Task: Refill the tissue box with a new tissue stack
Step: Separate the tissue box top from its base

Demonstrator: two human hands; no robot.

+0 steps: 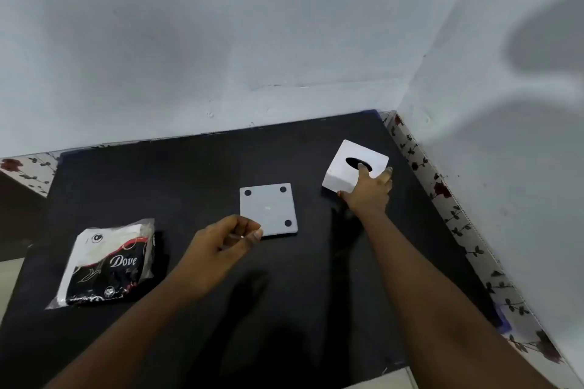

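Note:
A white cube tissue box with a dark oval slot on top sits at the back right of the black mat. My right hand grips its near side, one finger in the slot. The box's flat grey base plate, with black round feet, lies upside down in the middle of the mat. My left hand hovers at the plate's near left corner, thumb and fingers pinched close; whether they touch the plate is unclear. A plastic pack of tissues printed "Dove" lies at the left.
The black mat covers a table with a floral cloth showing along its right and back edges. Pale walls meet in a corner right behind the table.

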